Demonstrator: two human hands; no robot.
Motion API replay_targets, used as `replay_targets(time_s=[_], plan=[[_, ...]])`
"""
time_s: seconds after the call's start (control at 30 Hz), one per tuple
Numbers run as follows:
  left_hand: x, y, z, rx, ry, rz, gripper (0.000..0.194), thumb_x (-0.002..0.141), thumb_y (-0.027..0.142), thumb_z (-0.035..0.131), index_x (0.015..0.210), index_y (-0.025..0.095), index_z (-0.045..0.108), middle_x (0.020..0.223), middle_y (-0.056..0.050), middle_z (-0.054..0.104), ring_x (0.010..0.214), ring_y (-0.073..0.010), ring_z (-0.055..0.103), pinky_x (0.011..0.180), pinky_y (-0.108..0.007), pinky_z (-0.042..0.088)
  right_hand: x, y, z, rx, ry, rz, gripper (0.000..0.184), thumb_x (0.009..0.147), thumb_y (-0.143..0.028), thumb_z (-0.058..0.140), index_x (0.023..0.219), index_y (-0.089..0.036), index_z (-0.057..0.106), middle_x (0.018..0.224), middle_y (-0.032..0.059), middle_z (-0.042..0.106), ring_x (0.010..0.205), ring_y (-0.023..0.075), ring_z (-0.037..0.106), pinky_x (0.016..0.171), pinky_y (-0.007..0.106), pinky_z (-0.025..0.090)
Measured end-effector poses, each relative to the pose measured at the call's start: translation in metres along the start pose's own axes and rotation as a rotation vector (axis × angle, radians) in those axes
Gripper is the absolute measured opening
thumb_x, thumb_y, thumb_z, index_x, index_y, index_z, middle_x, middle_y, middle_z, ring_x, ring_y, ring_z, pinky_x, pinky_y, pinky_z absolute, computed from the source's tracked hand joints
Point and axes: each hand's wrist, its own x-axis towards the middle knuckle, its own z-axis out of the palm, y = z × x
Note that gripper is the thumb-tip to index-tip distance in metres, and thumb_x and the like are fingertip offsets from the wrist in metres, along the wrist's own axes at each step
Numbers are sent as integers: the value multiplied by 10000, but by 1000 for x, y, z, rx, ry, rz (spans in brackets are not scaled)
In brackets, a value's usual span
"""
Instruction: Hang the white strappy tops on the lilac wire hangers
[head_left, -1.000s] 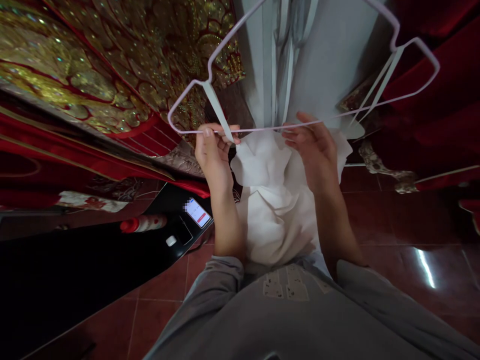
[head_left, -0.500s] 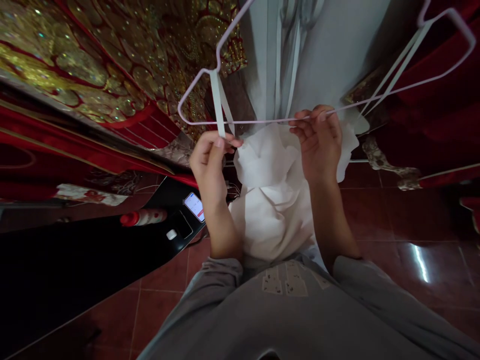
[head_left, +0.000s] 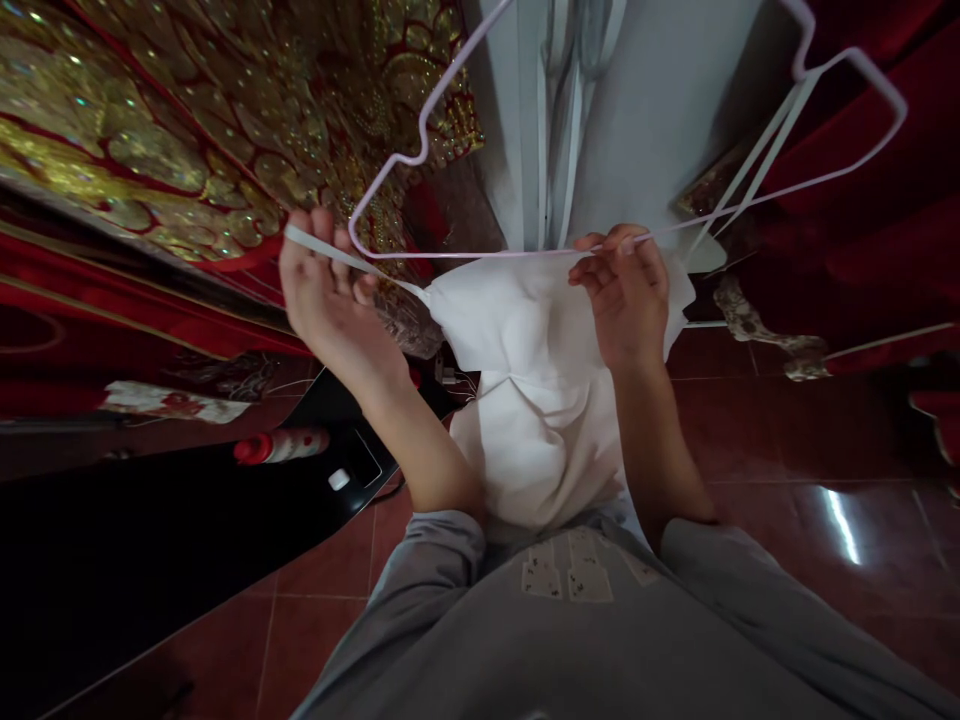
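A pale pink clothes hanger (head_left: 463, 254) spans the view in front of me. My right hand (head_left: 628, 300) is closed on its lower bar, right of the middle. My left hand (head_left: 334, 295), beyond the hanger's left end, holds a thin white strap (head_left: 330, 247) that stretches taut across the fingers to a white garment (head_left: 499, 315). The garment hangs below the bar, its lower part against my body. A second strap (head_left: 765, 150) remains looped over the hanger's right notch and crosses the lower bar. The left notch carries no strap.
Gold-sequined red garments (head_left: 225, 130) hang on the left, dark red ones (head_left: 847, 250) on the right. A black table (head_left: 187, 540) at left bears a red-capped bottle (head_left: 281, 446), a dark phone (head_left: 364, 458) and a small white case (head_left: 339, 480). Red tiles (head_left: 750, 560) cover the floor.
My left hand has drawn the left strap off the hanger's notch and out to the left. My right hand has taken hold of the lower bar. The lit phone is now hidden behind my left arm.
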Motion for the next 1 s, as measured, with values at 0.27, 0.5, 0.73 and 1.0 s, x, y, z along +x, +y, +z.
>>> replay_targets(time_s=[0.27, 0.5, 0.73, 1.0], plan=[[-42, -20, 50, -163, -174, -203, 289, 1047, 511, 708, 1134, 236, 732, 1221, -88, 820, 1171, -246, 773, 754, -288, 590, -5, 3, 8, -7, 7, 42, 283, 947, -518, 750, 869, -271, 637, 983, -18, 757, 715, 107, 661, 728, 298, 603], [-42, -19, 61, -255, -226, -120, 285, 1010, 526, 769, 976, 266, 657, 890, -33, 690, 964, -212, 758, 598, -266, 517, -11, -16, -1, -178, 100, -4, 173, 939, -411, 729, 929, -238, 727, 904, 8, 775, 717, 118, 680, 738, 298, 591], [-36, -22, 60, -225, -224, -80, 336, 1006, 566, 776, 951, 265, 637, 882, -18, 699, 922, -187, 765, 561, -240, 511, 0, -24, -38, -294, 525, -334, 114, 909, -154, 645, 982, -239, 667, 916, -22, 657, 768, 76, 612, 732, 214, 504], [-42, -24, 64, -187, -196, -114, 344, 988, 600, 761, 983, 277, 642, 928, -52, 680, 1025, -253, 761, 602, -267, 503, 14, -30, -44, -401, 318, -250, 92, 876, -210, 743, 861, -297, 717, 811, -28, 661, 749, 127, 551, 768, 285, 496]])
